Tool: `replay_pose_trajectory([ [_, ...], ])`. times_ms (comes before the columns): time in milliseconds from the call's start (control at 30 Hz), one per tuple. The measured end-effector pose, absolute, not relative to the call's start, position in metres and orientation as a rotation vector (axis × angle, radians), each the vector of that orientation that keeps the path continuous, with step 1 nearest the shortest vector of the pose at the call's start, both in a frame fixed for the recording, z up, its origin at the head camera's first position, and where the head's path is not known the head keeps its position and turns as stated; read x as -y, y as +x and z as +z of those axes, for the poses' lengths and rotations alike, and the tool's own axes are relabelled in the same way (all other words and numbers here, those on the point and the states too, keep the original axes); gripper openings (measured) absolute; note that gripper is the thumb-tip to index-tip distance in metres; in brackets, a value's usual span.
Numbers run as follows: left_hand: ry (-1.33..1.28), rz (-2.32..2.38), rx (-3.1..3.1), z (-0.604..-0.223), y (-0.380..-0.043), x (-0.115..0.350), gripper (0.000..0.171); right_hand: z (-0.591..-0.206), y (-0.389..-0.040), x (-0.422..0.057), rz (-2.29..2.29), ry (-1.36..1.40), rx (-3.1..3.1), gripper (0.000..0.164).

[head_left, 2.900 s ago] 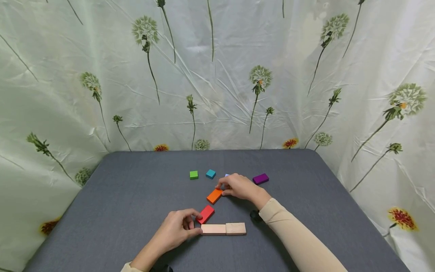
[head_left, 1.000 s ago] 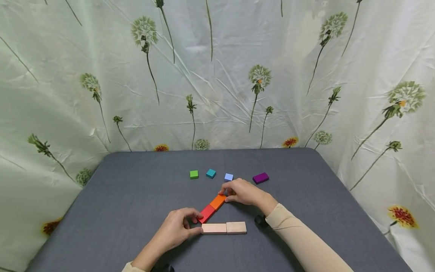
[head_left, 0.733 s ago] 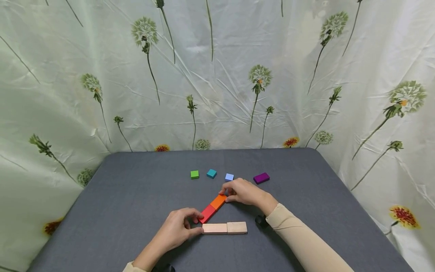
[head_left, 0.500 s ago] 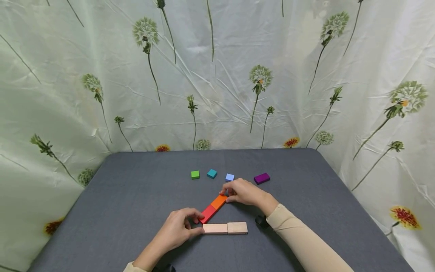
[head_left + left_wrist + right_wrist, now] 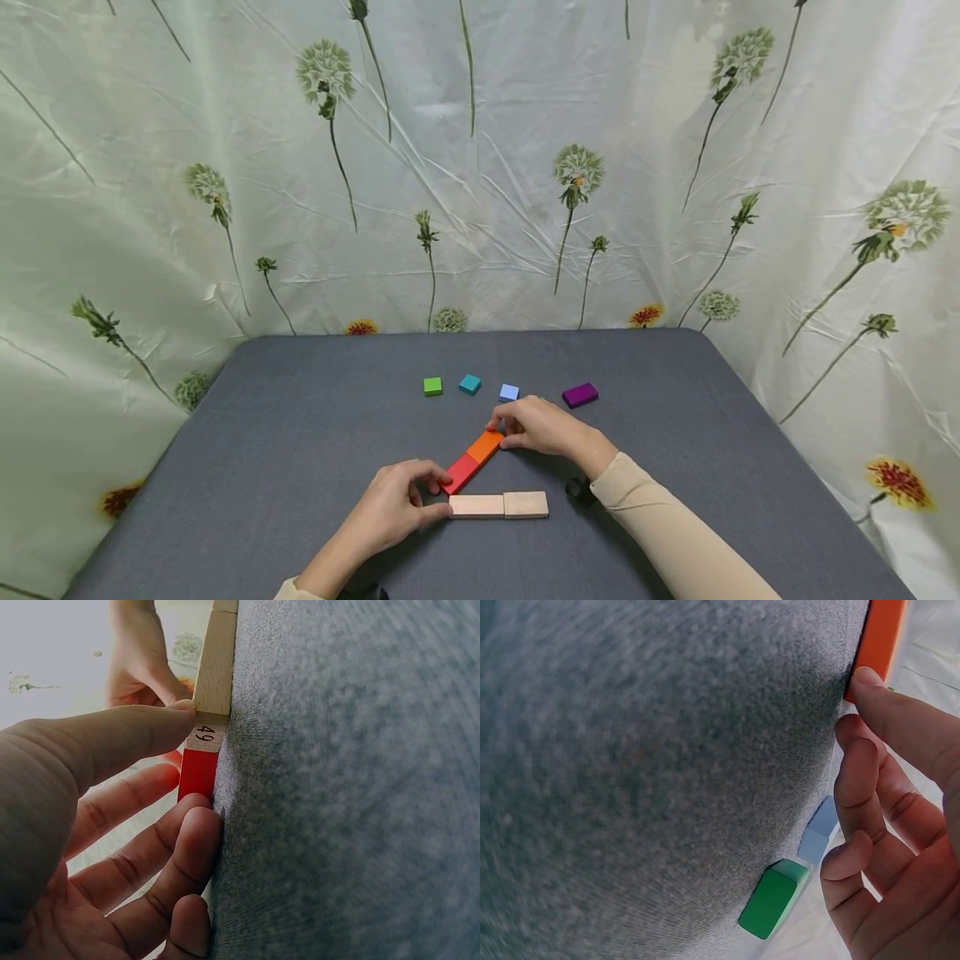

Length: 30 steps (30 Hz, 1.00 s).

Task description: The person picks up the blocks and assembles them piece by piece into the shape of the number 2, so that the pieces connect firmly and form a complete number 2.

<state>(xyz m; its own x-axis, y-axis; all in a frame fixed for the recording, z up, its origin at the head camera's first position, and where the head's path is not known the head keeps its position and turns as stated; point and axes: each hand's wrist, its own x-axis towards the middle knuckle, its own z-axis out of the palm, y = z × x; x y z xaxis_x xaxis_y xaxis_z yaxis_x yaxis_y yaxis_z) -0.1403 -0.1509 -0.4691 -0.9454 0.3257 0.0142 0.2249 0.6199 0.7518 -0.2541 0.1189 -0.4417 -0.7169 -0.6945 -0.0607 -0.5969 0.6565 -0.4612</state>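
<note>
A red block [image 5: 462, 473] and an orange block [image 5: 483, 446] lie end to end in a slanting row on the table. My left hand [image 5: 397, 504] has its index finger at the near end of the red block. Its thumb presses the left end of a pale wooden block [image 5: 477, 506], so both blocks sit between thumb and fingers. That wooden block meets a second wooden block [image 5: 526, 504]. In the left wrist view, the digits 49 show on an end face beside the red side. My right hand [image 5: 540, 425] pinches the far end of the orange block.
Farther back stand a light green block [image 5: 432, 387], a teal block [image 5: 470, 384], a light blue block [image 5: 509, 392] and a purple block [image 5: 581, 395]. A darker green block [image 5: 769, 904] is mostly hidden behind my right hand. A flowered curtain [image 5: 480, 167] borders the grey table [image 5: 300, 400].
My right hand has drawn the orange block toward me, against the red block, closing the gap between them. The light blue block has come into fuller view. Over the last second both hands stay put.
</note>
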Motion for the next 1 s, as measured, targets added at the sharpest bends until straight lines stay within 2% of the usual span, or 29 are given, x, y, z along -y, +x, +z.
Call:
replay_pose_trajectory([
  [367, 0.461, 1.226, -2.716, -0.469, -0.141, 0.151, 0.028, -0.439, -0.255, -0.121, -0.633, -1.058, -2.625, 0.028],
  [1000, 0.463, 1.232, -2.701, -0.470, -0.140, 0.152, 0.029, -0.430, -0.263, -0.131, -0.635, -0.980, -2.706, 0.025],
])
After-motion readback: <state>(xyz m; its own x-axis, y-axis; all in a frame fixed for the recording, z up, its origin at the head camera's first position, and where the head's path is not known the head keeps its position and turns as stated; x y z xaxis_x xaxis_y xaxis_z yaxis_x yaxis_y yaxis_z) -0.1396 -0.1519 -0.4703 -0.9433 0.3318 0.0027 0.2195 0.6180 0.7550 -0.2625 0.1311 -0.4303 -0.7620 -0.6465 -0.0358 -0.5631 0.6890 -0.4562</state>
